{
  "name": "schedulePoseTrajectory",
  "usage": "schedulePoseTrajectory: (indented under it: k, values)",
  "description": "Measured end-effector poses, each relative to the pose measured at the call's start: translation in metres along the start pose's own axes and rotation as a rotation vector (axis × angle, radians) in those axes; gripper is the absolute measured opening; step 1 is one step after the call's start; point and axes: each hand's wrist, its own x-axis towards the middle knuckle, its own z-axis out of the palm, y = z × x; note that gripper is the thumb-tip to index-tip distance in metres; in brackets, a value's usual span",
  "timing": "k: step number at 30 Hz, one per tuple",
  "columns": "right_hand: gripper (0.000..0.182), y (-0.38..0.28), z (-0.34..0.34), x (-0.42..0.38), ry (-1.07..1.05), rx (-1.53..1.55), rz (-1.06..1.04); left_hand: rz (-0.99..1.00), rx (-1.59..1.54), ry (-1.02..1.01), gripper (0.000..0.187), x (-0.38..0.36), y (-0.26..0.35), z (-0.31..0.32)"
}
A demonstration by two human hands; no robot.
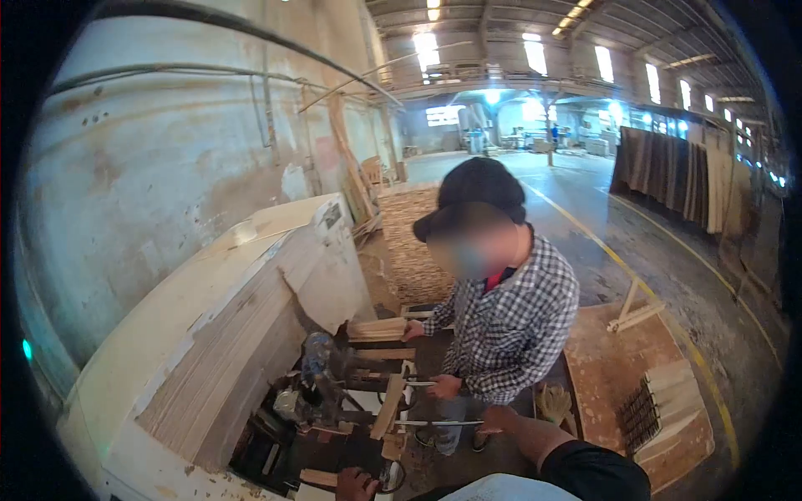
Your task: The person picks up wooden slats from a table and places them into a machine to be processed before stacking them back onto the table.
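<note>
My right hand (499,419) is closed around the outer end of a pale metal rod (443,423), which runs from the machine. At the bottom edge, my left hand (357,483) has its fingers curled at the end of a short wooden strip (319,478); part of this hand is cut off by the frame. A flat wooden piece (388,407) lies across the machine (322,367) in front of me. Opposite, a co-worker in a checked shirt has one hand (445,386) on a second metal rod and the other (413,329) at a stack of wooden strips (376,330).
A large pale machine hood (209,292) fills the left side beside the wall. To the right stands a worn wooden table (597,351) bearing a bundle of pale wood pieces (675,401). A tall stack of wood (409,250) rises behind the co-worker.
</note>
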Motion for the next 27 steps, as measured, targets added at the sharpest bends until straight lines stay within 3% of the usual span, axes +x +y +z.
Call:
schedulePoseTrajectory:
  k: [3,5,7,8,10,12,13,14,16,17,19,21,23,24,26,27]
  values:
    - [0.042,0.002,0.021,-0.005,0.036,0.218,0.084,-0.025,0.123,0.208,0.037,-0.048,0.06,-0.019]
    - [0.037,-0.004,0.065,-0.014,0.882,0.244,-0.101,-0.014,0.153,0.236,0.034,-0.065,0.078,-0.027]
    - [0.038,-0.019,0.086,-0.04,0.968,0.368,-0.106,0.01,0.186,0.231,0.03,-0.08,0.098,-0.038]
    - [0.04,-0.028,0.09,-0.057,1.063,0.444,-0.154,0.038,0.232,0.325,0.032,-0.076,0.094,-0.034]
    - [0.041,-0.052,0.101,-0.097,0.994,0.559,-0.101,0.105,0.182,0.307,0.032,-0.082,0.122,-0.045]
    - [0.041,-0.068,0.12,-0.12,0.92,0.693,-0.058,0.145,-0.008,0.354,0.035,-0.1,0.191,-0.065]
    - [0.04,-0.073,0.131,-0.124,0.73,0.847,-0.076,0.152,-0.103,0.371,0.038,-0.107,0.219,-0.071]
    - [0.039,-0.081,0.143,-0.131,0.538,1.003,-0.112,0.38,0.044,0.543,0.033,-0.1,0.241,-0.068]
    - [0.039,-0.082,0.153,-0.157,0.418,1.14,-0.223,0.842,0.278,0.697,0.027,-0.036,0.23,-0.019]
    - [0.04,-0.083,0.153,-0.165,0.419,1.109,-0.21,1.126,0.434,0.839,0.025,-0.054,0.301,-0.037]
    - [0.043,-0.08,0.147,-0.191,0.492,1.136,-0.241,0.801,-0.214,0.565,0.033,-0.075,0.385,-0.03]
    - [0.044,-0.08,0.142,-0.212,0.567,1.218,-0.271,0.834,-0.555,0.618,0.035,-0.076,0.461,-0.018]
    - [0.039,-0.078,0.142,-0.218,1.114,1.456,-0.386,0.537,-0.904,0.382,0.03,-0.093,0.514,-0.016]
    - [0.039,-0.069,0.148,-0.223,1.118,1.466,-0.38,0.536,-0.896,0.374,0.03,-0.104,0.536,-0.021]
    - [0.037,-0.041,0.162,-0.231,0.972,1.291,-0.18,0.373,-1.115,0.078,0.019,-0.122,0.573,-0.028]
    - [0.037,-0.032,0.16,-0.249,0.977,1.309,-0.178,0.368,-1.098,0.072,0.019,-0.116,0.581,-0.021]
